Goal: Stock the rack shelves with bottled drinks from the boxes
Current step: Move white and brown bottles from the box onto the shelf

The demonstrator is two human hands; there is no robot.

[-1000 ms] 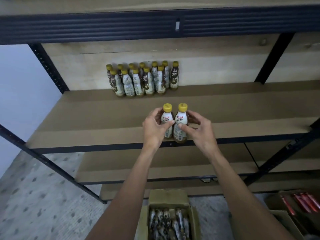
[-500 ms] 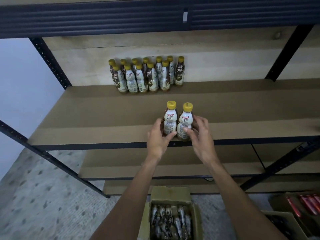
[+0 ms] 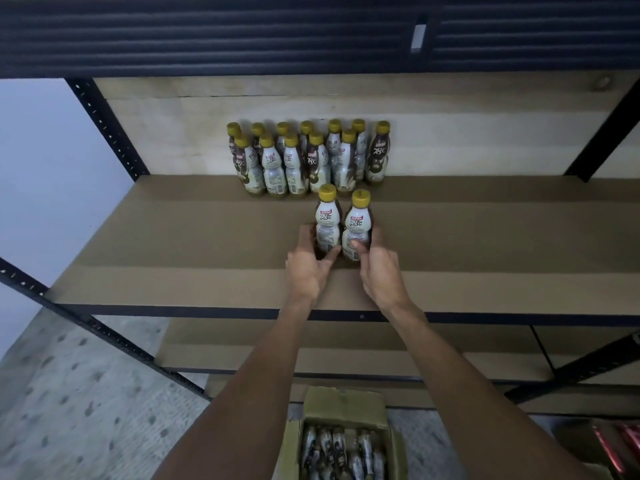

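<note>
Two bare hands reach forward onto a brown shelf (image 3: 173, 244), each wrapped round the lower body of one small bottled drink. The left hand (image 3: 306, 268) grips the left bottle (image 3: 327, 223) with fingers curled behind it and the thumb across its front. The right hand (image 3: 379, 275) grips the right bottle (image 3: 356, 230) the same way. Both bottles stand upright, side by side and touching or nearly so, at about the middle of the shelf's depth, just in front of the hands.

The bottles look like light, stiff plastic with glossy printed sleeves and yellow screw caps. They seem likely to slide easily on the smooth board and to tip if pushed high up. The safest hold appears to be low on the wider body, where the hands are now, not at the narrow neck.

Beyond them, against the pale back panel, a group of bottles (image 3: 304, 157) of the same kind stands in two tight rows. The held pair sits just in front of that group's right end, with a small gap between.

The shelf belongs to a dark metal rack (image 3: 104, 126) with another ribbed beam overhead and a lower shelf (image 3: 242, 344) beneath. Below the forearms, on the speckled floor (image 3: 69, 393), an open cardboard box (image 3: 343, 403) holds more bottles. Red packets (image 3: 620, 441) show at the bottom right corner.
</note>
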